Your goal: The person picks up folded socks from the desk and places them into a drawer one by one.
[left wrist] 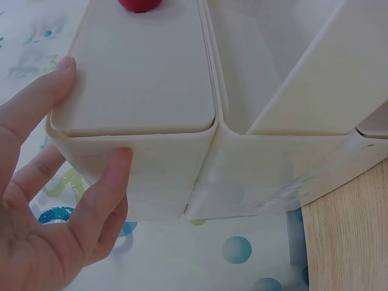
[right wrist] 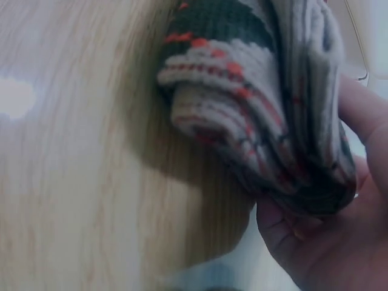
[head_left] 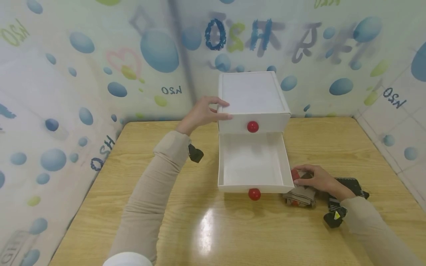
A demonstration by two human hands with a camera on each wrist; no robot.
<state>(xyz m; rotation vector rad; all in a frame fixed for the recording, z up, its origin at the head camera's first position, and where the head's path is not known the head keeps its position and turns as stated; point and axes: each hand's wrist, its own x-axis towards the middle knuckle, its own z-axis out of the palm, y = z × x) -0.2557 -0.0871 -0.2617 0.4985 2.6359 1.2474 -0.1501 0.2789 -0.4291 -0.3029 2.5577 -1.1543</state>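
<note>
I have the right hand (head_left: 317, 180) grasping a folded knit bundle (head_left: 301, 195) at the near right, just beside the pulled-out lower drawer (head_left: 253, 166). Farther off and to the left, I have the left hand (head_left: 203, 112) touching the left edge of the white drawer unit's (head_left: 251, 92) upper part, fingers extended and apart; a patterned wall (head_left: 233, 48) stands beyond.

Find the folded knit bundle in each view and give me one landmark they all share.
Head: right of centre, the folded knit bundle by the open drawer, under the right grip.
Left wrist: not in it.
Right wrist: upper right of centre, held.
Shared landmark: wooden tabletop, at lower right in left wrist, left in right wrist.
</note>
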